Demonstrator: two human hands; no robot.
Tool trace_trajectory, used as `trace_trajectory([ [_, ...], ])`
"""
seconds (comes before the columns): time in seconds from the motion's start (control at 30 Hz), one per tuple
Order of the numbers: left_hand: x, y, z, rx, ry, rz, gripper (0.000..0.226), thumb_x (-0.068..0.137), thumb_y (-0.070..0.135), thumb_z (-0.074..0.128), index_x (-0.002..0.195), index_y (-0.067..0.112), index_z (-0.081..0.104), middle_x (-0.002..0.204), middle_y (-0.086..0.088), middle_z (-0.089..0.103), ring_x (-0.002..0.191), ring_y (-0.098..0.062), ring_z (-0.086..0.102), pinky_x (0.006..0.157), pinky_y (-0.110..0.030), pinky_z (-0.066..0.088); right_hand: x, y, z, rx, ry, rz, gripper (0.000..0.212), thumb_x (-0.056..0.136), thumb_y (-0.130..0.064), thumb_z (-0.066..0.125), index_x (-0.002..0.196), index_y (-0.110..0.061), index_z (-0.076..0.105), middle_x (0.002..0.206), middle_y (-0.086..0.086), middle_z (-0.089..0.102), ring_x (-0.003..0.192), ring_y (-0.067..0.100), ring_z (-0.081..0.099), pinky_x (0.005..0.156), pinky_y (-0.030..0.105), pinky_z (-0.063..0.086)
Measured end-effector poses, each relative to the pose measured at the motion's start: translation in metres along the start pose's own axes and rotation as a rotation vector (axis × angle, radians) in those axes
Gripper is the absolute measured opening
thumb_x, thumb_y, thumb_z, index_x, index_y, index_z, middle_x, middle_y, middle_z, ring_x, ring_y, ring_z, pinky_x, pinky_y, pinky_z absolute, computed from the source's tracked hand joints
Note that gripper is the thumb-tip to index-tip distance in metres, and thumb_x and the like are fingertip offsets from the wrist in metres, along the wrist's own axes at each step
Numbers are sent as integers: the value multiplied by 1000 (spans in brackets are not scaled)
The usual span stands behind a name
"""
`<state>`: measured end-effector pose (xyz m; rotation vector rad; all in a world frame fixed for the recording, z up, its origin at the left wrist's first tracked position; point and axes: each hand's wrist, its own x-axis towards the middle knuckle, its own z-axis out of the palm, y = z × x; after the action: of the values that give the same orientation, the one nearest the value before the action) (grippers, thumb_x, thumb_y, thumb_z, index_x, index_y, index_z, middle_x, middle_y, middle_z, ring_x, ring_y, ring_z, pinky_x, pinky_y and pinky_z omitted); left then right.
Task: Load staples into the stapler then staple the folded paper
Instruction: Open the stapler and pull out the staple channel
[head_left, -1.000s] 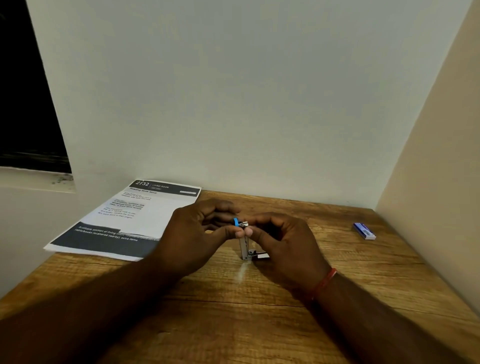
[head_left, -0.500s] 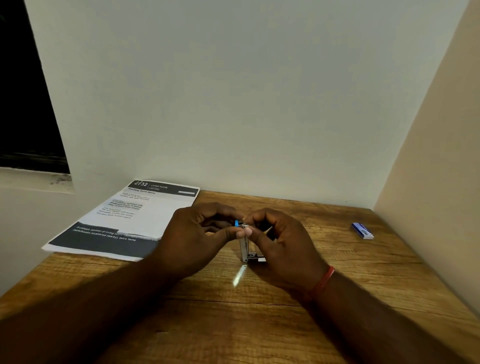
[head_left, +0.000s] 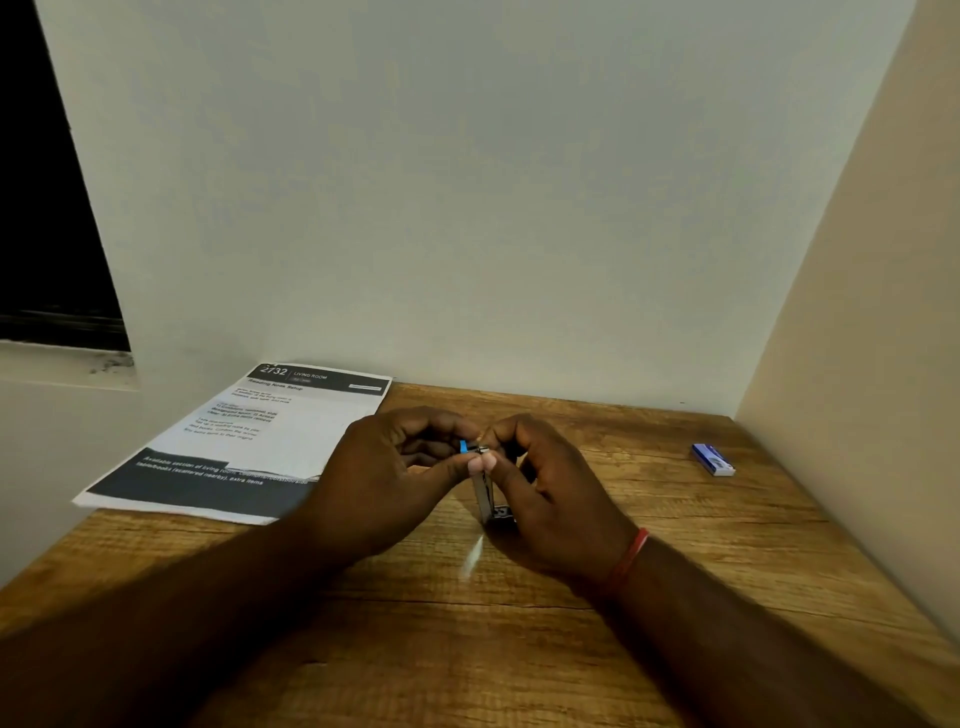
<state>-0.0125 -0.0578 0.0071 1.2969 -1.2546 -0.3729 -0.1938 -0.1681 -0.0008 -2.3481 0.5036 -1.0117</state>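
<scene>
Stapler (head_left: 483, 493) upright between left hand (head_left: 384, 478) and right hand (head_left: 556, 499) — both grips pinch its top.

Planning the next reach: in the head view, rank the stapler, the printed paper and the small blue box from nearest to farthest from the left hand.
1. Stapler: pinched at its top by the left hand, at centre.
2. Printed paper: lying right beside that hand, on its left.
3. Small blue box: far right, beyond the right hand.
</scene>
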Motion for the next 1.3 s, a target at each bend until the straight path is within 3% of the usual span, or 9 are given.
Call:
trace_trajectory([
  [0.2,1,-4,-3,68,26,18,20,82,33,98,99,31,87,97,8,87,91,-11,84,89,-34,69,-1,2,-5,-9,-3,6,6,114,-27,58,109,-27,61,103,-10,63,94,10,60,75,23,50],
  [0.3,3,-7,-10,102,36,-5,19,83,20,100,95,29,88,94,9,87,88,-11,84,88,-37,71,-1,11,-17,0,-6,77,8,114,-24,57,110,-30,61,106,-10,63,97,7,60,80,25,52],
  [0.43,4,-13,-15,156,-34,-24,18,81,19,101,84,23,84,90,2,85,81,-19,83,82,-43,70,0,28,-27,70,-4,181,10,114,-22,56,111,-28,64,107,-12,67,98,1,61,87,26,49],
  [0.53,4,-16,-20,194,-106,-42,22,81,19,101,83,23,79,84,-3,81,79,-31,79,74,-41,66,0,40,-28,216,5,275,12,115,-21,57,110,-28,66,102,-18,68,96,3,64,91,37,55],
  [0.67,2,-18,-23,240,-317,10,30,82,12,97,100,30,82,92,3,82,84,-20,80,85,-45,69,2,46,-24,317,5,309,10,114,-24,59,115,-26,68,108,0,72,103,38,70,102,66,59],
  [0.77,1,-22,-20,286,-443,51,50,86,19,96,129,39,79,107,12,82,91,-17,79,89,-37,68,2,46,-20,449,-13,328,13,113,-18,59,110,-24,70,101,5,72,93,34,65,92,61,59],
  [0.93,-2,-18,-10,466,-454,176,76,93,35,89,157,57,54,113,22,77,92,-9,73,84,-25,63,5,44,-15,614,-33,373,12,113,-9,58,110,-13,68,98,17,70,85,33,65,81,51,54],
  [1.07,-6,-12,-3,601,-468,253,85,100,46,76,164,72,25,118,24,69,96,-7,67,82,-31,61,6,45,-15,667,-65,370,10,109,-15,62,112,-8,69,96,19,71,86,34,67,83,51,52],
  [1.3,-8,-9,-1,638,-505,220,88,104,48,70,168,68,13,117,25,60,96,-4,62,86,-35,60,5,41,-19,677,-63,351,12,112,0,57,118,7,65,94,21,73,80,24,73,75,40,61],
])
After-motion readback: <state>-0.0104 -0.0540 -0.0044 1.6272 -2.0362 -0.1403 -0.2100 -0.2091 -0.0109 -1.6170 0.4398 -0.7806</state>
